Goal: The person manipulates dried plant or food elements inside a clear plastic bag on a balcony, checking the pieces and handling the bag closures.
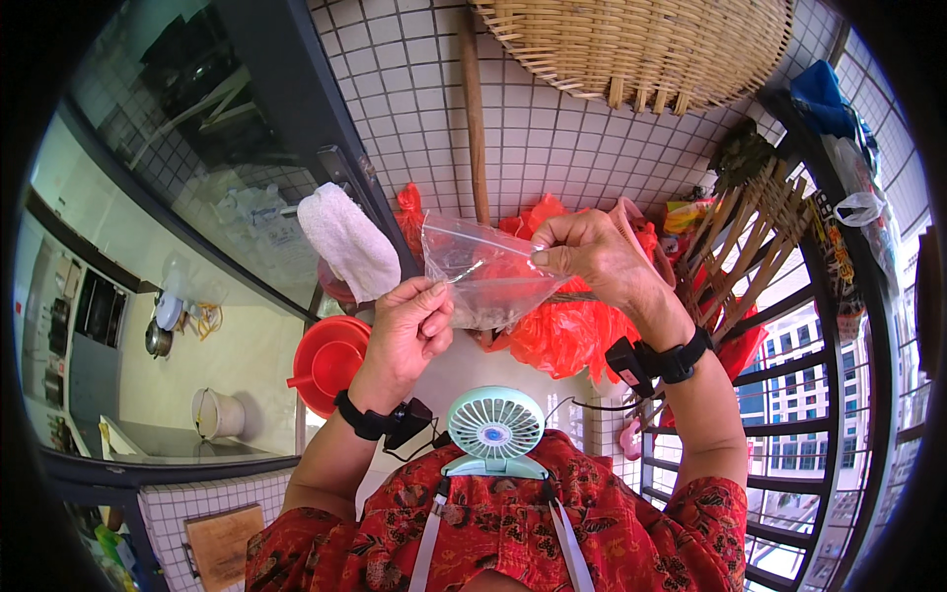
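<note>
A clear plastic zip bag [492, 285] is stretched between my two hands in front of my chest. My left hand [410, 325] pinches its lower left edge between thumb and fingers. With thumb and forefinger, my right hand [584, 251] grips the upper right corner, at the end of the zip strip. Some pale stuff, too unclear to name, shows near the bag's bottom. Just beyond my left hand, a white terry cloth [348, 240] hangs near the door handle. Behind the bag are red plastic bags [566, 333], seen partly through it.
Red plastic basins [329, 362] stand on the floor at left, beside a glass door [214, 133]. A wooden pole [475, 126] and a large woven bamboo tray [651, 44] lean at the tiled wall. Bamboo sticks [747, 251] and a dark metal railing [784, 429] border the right side.
</note>
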Action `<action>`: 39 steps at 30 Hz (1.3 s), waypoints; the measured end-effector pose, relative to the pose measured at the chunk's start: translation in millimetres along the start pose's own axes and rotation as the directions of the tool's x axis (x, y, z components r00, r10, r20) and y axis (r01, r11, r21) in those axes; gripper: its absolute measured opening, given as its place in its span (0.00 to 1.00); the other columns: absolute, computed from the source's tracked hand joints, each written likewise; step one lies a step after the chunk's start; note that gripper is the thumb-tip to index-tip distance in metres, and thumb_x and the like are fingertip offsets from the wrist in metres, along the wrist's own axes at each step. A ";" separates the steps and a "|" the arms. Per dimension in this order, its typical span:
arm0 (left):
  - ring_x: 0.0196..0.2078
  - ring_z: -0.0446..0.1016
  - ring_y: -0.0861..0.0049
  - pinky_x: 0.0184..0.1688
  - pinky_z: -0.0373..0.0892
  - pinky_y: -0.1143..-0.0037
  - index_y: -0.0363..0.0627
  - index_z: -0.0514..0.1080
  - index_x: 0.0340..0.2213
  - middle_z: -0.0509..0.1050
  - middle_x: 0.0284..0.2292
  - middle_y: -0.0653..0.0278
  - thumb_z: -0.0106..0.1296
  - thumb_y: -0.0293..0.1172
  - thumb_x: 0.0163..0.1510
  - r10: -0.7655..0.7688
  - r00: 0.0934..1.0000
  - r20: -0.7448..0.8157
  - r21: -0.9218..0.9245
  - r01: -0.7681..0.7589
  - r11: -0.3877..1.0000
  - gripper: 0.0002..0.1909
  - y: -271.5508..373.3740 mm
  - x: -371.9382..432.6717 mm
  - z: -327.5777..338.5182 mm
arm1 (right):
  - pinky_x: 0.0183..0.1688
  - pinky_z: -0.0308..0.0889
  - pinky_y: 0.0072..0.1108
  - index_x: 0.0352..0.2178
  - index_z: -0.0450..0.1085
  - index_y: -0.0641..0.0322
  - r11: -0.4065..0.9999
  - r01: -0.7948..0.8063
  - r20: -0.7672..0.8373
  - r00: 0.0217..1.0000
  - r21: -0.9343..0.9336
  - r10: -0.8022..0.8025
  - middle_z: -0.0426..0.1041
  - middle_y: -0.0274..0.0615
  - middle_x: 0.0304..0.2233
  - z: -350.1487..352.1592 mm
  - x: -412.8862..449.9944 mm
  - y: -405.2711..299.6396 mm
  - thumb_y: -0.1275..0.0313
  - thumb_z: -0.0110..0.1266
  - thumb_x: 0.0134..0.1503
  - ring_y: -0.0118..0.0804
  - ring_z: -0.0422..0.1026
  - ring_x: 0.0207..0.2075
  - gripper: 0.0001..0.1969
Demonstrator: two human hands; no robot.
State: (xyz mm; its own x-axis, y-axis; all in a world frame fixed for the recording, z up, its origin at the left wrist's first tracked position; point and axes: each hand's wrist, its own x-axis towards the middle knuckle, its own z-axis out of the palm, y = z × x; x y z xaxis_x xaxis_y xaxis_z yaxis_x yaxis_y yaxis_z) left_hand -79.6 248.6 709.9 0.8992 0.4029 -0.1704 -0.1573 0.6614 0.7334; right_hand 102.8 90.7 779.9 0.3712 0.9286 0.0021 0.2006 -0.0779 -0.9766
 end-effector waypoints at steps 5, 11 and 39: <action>0.15 0.57 0.90 0.11 0.51 0.87 0.41 0.66 0.26 0.66 0.21 0.68 0.45 0.27 0.52 0.017 1.000 0.002 -0.023 -0.017 1.000 0.04 5.3 1.9 7.3 | 0.27 0.58 0.13 0.24 0.68 0.68 0.988 0.050 -0.067 0.997 0.147 -0.041 0.66 0.29 0.20 -3.3 -6.9 4.8 0.76 0.51 0.48 0.19 0.63 0.23 0.04; 0.14 0.55 0.90 0.10 0.49 0.88 0.39 0.66 0.25 0.64 0.18 0.70 0.45 0.28 0.52 0.042 0.998 -0.045 0.045 -0.040 0.998 0.05 4.5 1.9 2.5 | 0.20 0.57 0.15 0.22 0.69 0.69 0.973 0.052 -0.192 0.981 0.224 -0.008 0.67 0.33 0.17 0.0 -6.5 25.7 0.77 0.53 0.45 0.20 0.62 0.18 0.04; 0.16 0.56 0.89 0.12 0.50 0.86 0.39 0.66 0.35 0.65 0.23 0.67 0.44 0.27 0.53 -0.078 0.996 -0.040 -0.086 0.074 0.994 0.08 52.7 46.5 32.5 | 0.31 0.72 0.20 0.38 0.69 0.69 0.749 0.010 0.038 0.998 0.663 -0.048 0.72 0.43 0.34 4.4 11.0 69.4 0.80 0.46 0.49 0.32 0.72 0.33 0.13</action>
State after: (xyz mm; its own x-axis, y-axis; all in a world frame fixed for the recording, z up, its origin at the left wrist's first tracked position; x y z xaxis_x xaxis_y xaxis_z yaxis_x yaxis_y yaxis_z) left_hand -32.8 281.6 762.0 0.8917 0.3754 -0.2530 -0.1249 0.7411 0.6596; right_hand 116.8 97.2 711.3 0.3261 0.9445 0.0403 -0.4468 0.1916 -0.8739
